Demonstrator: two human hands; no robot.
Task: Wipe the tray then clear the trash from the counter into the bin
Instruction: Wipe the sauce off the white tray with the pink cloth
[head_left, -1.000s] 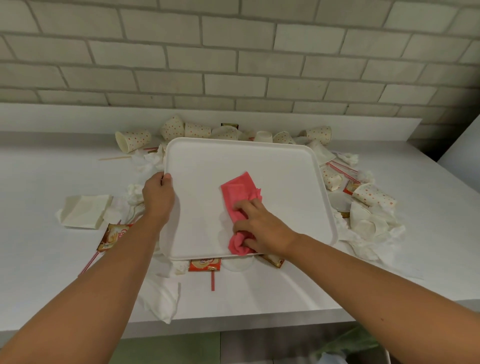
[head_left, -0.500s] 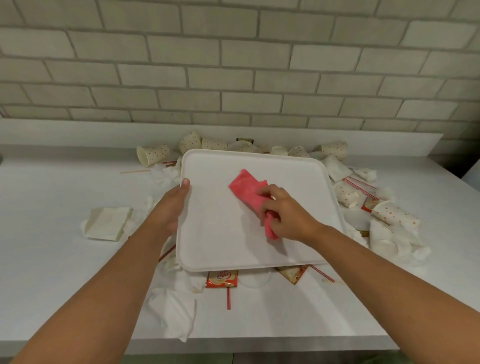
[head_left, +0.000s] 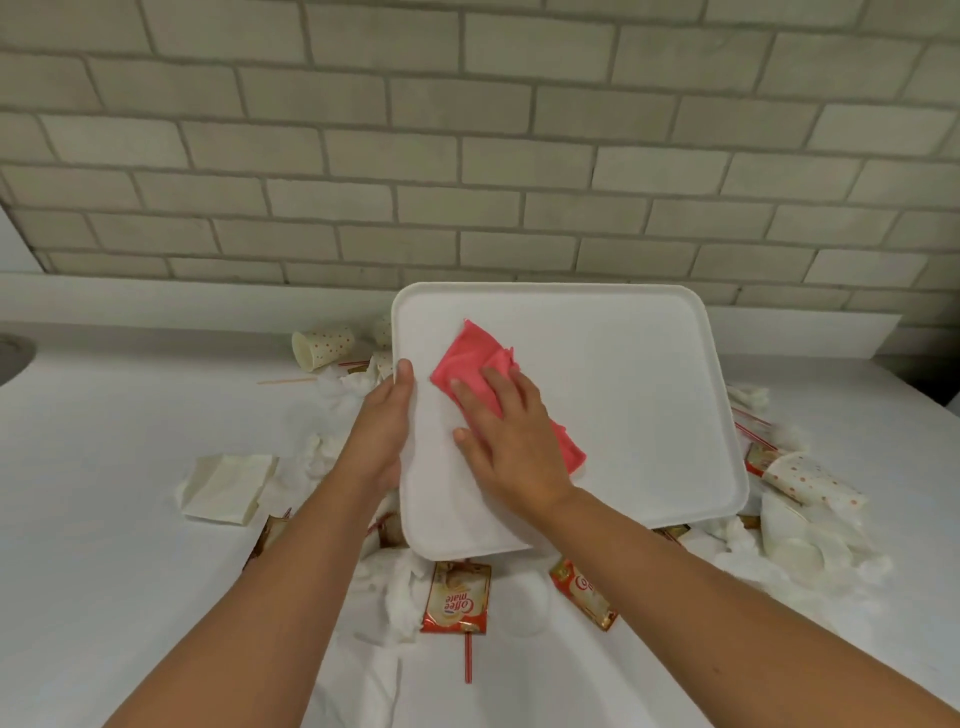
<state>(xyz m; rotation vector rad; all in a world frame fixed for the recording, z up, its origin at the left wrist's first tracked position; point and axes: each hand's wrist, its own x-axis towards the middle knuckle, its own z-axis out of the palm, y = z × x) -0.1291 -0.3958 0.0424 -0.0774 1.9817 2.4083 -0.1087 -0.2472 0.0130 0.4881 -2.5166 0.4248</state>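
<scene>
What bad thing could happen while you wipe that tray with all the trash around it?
The left hand grips the tray by one edge only while the right hand presses the pink cloth on it, so the tray might slip or tip. Its near edge hangs over the coffee sachet and napkins, so it could sweep them about.

White tray (head_left: 623, 405) raised; pink cloth (head_left: 467, 358) on it.

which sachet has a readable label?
The sachet in front of the tray, above the striped straw: it reads Coffee mate; the others are partly hidden.
</scene>
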